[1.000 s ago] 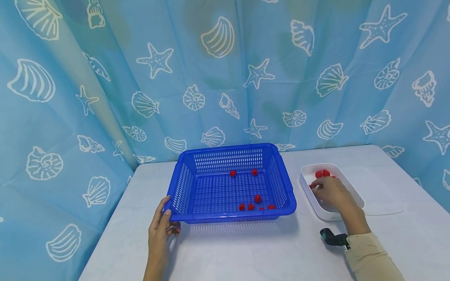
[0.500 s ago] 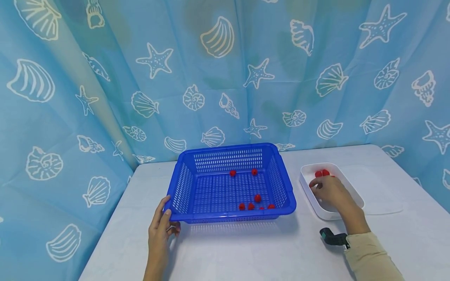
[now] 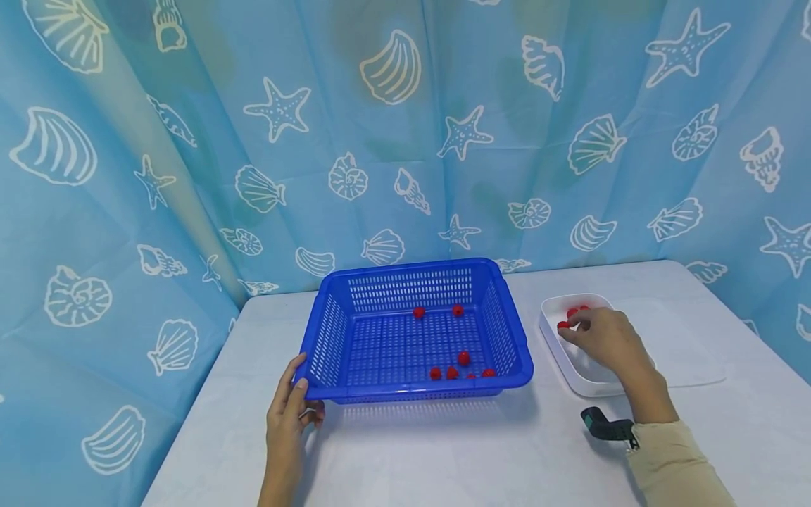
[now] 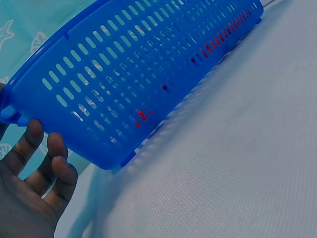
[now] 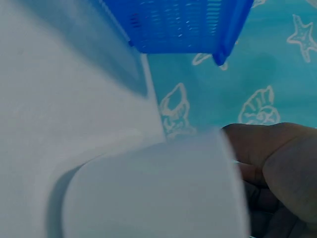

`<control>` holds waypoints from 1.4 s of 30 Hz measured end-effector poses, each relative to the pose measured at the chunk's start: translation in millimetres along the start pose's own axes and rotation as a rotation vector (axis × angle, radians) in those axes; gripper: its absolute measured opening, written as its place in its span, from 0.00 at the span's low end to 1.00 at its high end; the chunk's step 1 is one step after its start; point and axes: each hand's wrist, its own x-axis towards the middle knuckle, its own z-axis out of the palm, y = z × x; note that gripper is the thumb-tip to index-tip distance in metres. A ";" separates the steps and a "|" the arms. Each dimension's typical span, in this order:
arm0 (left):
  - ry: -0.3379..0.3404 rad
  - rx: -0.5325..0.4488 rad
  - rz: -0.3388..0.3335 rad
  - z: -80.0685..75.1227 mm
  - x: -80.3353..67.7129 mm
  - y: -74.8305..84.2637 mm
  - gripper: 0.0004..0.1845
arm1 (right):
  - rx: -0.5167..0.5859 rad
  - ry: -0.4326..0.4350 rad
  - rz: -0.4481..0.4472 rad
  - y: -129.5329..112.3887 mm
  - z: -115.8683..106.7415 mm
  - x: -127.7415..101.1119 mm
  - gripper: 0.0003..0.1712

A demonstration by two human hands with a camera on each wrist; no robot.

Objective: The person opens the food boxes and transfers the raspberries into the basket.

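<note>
A blue plastic basket point(image 3: 412, 387) with slotted walls stands mid-table, several red raspberries point(image 3: 464, 358) scattered on its floor. My left hand point(image 3: 288, 415) grips its front left corner at the rim; the left wrist view has this hand point(image 4: 37, 183) with fingers bent beneath the rim. To the right is a white rectangular container point(image 3: 564, 366) with a few raspberries at its far end. Over it, my right hand point(image 3: 605, 341) pinches a raspberry point(image 3: 563, 326) between thumb and fingertips. In the right wrist view the container wall point(image 5: 153, 193) hides that berry and part of the hand point(image 5: 282, 168).
A clear flat lid point(image 3: 690, 352) lies on the white tablecloth point(image 3: 437, 458), right of the container. Behind the table hangs a blue curtain point(image 3: 393, 127) with shell and starfish prints. A black wrist camera point(image 3: 605, 426) sticks out from the right sleeve point(image 3: 678, 461).
My right hand has risen slightly and now shows a raspberry at its fingertips, higher in the container than before. The left hand and the basket stay in place.
</note>
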 end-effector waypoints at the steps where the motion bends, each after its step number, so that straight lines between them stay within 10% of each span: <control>1: -0.001 -0.002 0.000 -0.2 0.3 -0.1 0.25 | 0.002 0.007 -0.001 -1.6 -1.6 -0.6 0.23; 42: 0.017 0.033 -0.012 2.3 -0.3 0.3 0.27 | 0.100 0.192 -0.264 -74.9 -31.8 -46.3 0.17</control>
